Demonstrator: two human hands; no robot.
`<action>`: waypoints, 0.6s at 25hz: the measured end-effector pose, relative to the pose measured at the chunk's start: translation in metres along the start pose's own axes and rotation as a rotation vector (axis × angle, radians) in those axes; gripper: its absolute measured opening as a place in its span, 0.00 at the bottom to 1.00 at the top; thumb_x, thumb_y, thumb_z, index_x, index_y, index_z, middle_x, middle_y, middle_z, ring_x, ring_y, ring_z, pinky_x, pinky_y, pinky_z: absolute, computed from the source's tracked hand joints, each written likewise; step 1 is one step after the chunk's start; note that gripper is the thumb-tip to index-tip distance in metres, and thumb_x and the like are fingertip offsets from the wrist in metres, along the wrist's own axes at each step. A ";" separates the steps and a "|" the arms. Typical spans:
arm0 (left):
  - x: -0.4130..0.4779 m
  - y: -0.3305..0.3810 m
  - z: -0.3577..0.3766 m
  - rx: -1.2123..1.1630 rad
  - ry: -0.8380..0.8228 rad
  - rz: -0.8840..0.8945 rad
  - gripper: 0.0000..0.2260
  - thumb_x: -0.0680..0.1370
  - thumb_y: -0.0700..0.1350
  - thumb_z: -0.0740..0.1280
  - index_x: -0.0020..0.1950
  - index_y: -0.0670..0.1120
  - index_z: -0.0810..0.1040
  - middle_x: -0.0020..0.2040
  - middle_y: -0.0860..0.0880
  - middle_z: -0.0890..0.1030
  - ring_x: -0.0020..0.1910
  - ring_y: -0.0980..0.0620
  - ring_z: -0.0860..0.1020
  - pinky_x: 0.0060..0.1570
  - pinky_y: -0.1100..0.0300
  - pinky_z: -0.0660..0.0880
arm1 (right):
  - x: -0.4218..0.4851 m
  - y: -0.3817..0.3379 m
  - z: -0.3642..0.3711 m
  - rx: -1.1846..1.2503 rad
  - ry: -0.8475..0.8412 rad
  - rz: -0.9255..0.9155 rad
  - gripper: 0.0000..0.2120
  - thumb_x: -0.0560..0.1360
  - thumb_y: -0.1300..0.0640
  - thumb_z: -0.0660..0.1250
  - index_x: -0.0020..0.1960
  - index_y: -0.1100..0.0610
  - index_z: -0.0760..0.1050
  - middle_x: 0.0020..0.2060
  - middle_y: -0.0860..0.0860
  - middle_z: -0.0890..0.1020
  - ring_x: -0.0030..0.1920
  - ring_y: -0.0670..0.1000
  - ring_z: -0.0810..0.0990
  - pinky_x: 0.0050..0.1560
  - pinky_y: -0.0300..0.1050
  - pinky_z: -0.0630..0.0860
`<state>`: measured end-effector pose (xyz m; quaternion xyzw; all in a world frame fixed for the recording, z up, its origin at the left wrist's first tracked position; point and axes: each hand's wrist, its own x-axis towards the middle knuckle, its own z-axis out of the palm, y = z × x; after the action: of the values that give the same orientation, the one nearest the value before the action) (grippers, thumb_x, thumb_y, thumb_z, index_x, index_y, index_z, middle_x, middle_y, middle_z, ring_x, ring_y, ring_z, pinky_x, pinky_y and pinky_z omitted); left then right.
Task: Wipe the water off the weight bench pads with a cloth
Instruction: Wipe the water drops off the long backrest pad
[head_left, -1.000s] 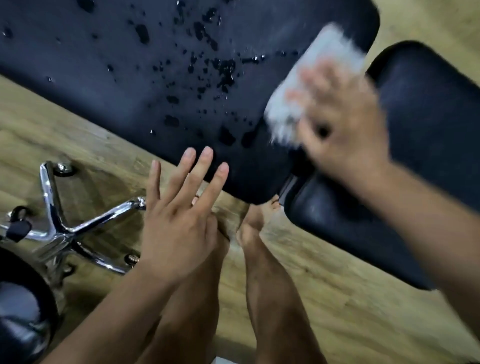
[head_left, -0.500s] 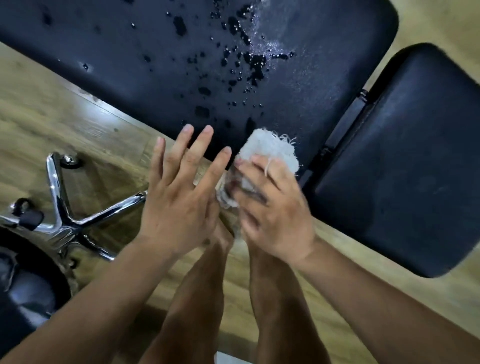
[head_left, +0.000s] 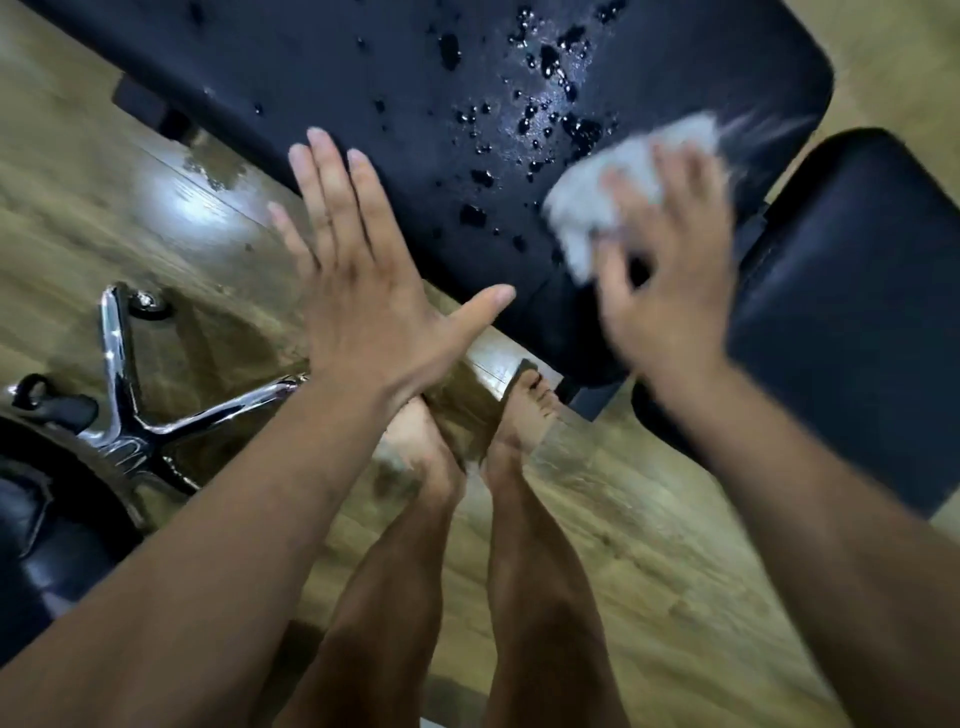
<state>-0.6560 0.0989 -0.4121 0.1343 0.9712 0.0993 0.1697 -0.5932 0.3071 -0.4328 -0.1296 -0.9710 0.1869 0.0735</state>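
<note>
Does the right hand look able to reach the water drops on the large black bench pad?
Probably yes: the right hand holds a white fringed cloth beside the water drops; nothing lies between.

- The left hand (head_left: 358, 291) is bare, with nails cut short. A thin mark crosses one finger, too small to tell if it is a ring.
- The right hand (head_left: 670, 270) is bare and blurred.
- Both forearms (head_left: 208, 519) are bare to the frame's edge.
- The legs (head_left: 395, 597) and feet (head_left: 530, 410) are bare, toes showing.

Right hand (head_left: 670, 280) and white cloth (head_left: 582, 213) motion-blurred; cloth half hidden under fingers (head_left: 675, 176); back pad (head_left: 363, 62) cut by top edge; seat pad (head_left: 857, 312) by right edge; office chair (head_left: 47, 525) by left edge.
</note>
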 end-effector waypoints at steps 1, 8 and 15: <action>0.001 0.001 0.002 -0.003 0.006 -0.013 0.58 0.68 0.79 0.52 0.78 0.34 0.44 0.79 0.34 0.43 0.78 0.37 0.42 0.74 0.35 0.45 | -0.034 -0.019 0.004 0.040 -0.063 -0.085 0.19 0.75 0.57 0.64 0.65 0.58 0.76 0.68 0.59 0.72 0.71 0.64 0.65 0.72 0.60 0.61; 0.003 -0.001 0.008 0.039 -0.007 -0.025 0.59 0.66 0.81 0.51 0.78 0.36 0.42 0.79 0.36 0.41 0.78 0.39 0.40 0.73 0.33 0.46 | 0.044 0.045 -0.017 -0.038 -0.157 -0.247 0.18 0.76 0.58 0.62 0.65 0.55 0.76 0.64 0.60 0.77 0.65 0.61 0.73 0.68 0.56 0.69; 0.002 -0.003 -0.002 -0.005 -0.050 -0.043 0.58 0.65 0.81 0.52 0.79 0.39 0.44 0.80 0.40 0.42 0.79 0.43 0.41 0.75 0.36 0.47 | 0.092 0.033 -0.020 -0.067 0.024 0.236 0.21 0.75 0.52 0.58 0.65 0.55 0.75 0.60 0.55 0.78 0.60 0.54 0.75 0.60 0.35 0.65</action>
<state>-0.6596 0.0968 -0.4114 0.1156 0.9691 0.0946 0.1965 -0.6695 0.3692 -0.4181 -0.2476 -0.9538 0.1600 0.0580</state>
